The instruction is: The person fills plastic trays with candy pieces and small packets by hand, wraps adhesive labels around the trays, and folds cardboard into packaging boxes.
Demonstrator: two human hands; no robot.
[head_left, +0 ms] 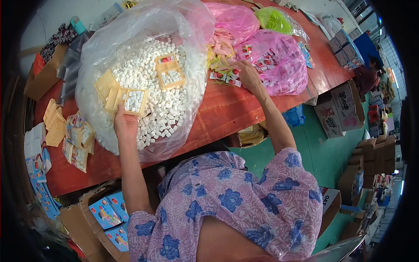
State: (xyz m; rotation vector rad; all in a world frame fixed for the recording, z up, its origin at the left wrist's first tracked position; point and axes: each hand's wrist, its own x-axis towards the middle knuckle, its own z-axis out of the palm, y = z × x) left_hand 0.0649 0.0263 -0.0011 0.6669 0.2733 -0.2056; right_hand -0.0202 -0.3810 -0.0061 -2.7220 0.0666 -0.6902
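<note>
My left hand [125,124] grips a pale yellow compartment tray [112,98] by its near edge, fingers mostly under it. White cubes fill one of its compartments. Beneath is a large clear plastic bag [98,48] spread open, full of small white cubes [161,126]. A second yellow tray [166,66] rests on the cubes, holding cubes and a red-and-white sachet. Over on the right, my right hand [248,75] reaches down to the red-and-white sachets [233,81] and thin yellow-green strips [216,61]. Its fingertips are bent among them; whether they hold anything is hidden.
A pink bag [288,65] of sachets, another pink bag [231,19] and a green bag [275,19] lie on the red table [218,109]. Empty yellow trays [54,124] and filled packs [78,142] sit at left. Cartons [340,109] stand on the floor; a person [371,74] is behind.
</note>
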